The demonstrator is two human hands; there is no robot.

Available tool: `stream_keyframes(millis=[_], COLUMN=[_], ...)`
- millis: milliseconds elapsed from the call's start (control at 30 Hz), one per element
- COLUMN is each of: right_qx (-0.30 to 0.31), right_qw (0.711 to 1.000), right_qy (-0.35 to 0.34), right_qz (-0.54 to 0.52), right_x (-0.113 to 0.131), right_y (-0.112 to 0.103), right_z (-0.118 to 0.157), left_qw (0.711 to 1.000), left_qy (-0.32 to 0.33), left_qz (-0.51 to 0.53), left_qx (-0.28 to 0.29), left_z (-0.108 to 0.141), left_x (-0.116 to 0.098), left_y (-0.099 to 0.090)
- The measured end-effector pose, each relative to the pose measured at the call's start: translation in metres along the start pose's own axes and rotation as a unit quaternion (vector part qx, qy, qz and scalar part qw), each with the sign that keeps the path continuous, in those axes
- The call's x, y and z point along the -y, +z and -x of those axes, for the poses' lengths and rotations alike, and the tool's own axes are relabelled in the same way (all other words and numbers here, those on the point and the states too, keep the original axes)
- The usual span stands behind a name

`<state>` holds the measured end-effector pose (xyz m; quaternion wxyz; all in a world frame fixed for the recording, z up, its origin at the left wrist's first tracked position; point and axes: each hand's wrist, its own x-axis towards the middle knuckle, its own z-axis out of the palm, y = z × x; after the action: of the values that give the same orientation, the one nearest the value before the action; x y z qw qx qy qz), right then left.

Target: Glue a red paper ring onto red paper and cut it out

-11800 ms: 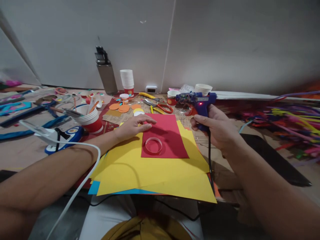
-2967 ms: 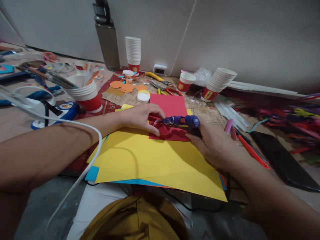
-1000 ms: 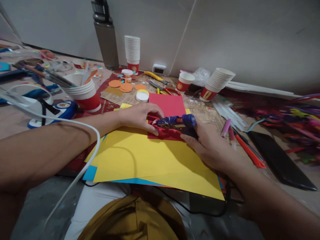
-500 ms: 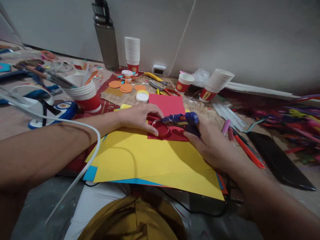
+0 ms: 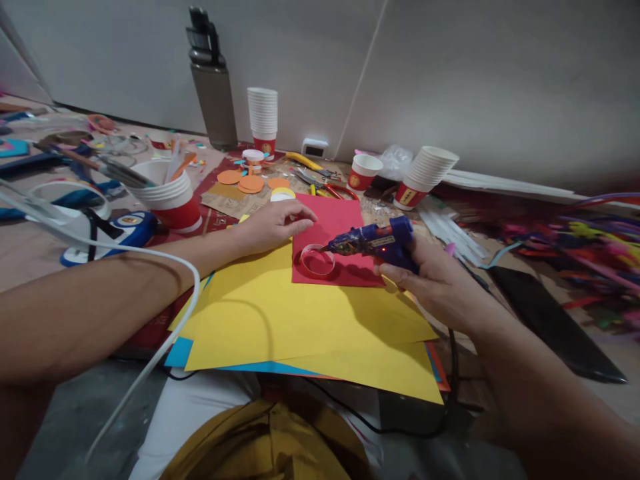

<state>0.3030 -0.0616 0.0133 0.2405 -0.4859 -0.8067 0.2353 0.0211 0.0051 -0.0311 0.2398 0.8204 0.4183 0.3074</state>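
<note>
Treat the pale ring (image 5: 317, 274), on the red paper (image 5: 333, 217), as light, thin-walled and easily bent; best pinch gently at the side away from the glue gun (image 5: 373, 241), likely hot-tipped. Note the right hand (image 5: 437, 280) wrapped round that tool, nozzle near the ring, and the left hand (image 5: 273, 225) loosely spread, unladen, over the paper's edge.
</note>
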Motion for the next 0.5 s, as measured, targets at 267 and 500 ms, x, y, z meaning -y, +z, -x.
stream_keyframes(millis=[267, 500], right_qx=[0.037, 0.068], right_qw=[0.994, 0.985], right_qy=[0.053, 0.067], right_qz=[-0.089, -0.142], right_x=[0.0, -0.002], right_y=[-0.004, -0.005], right_z=[-0.002, -0.002], left_qw=[0.974, 0.977], left_qy=[-0.163, -0.099], left_qz=[-0.133, -0.167], left_qx=[-0.085, -0.087], left_z=[-0.01, -0.034], left_x=[-0.004, -0.011], left_y=[0.0, -0.013])
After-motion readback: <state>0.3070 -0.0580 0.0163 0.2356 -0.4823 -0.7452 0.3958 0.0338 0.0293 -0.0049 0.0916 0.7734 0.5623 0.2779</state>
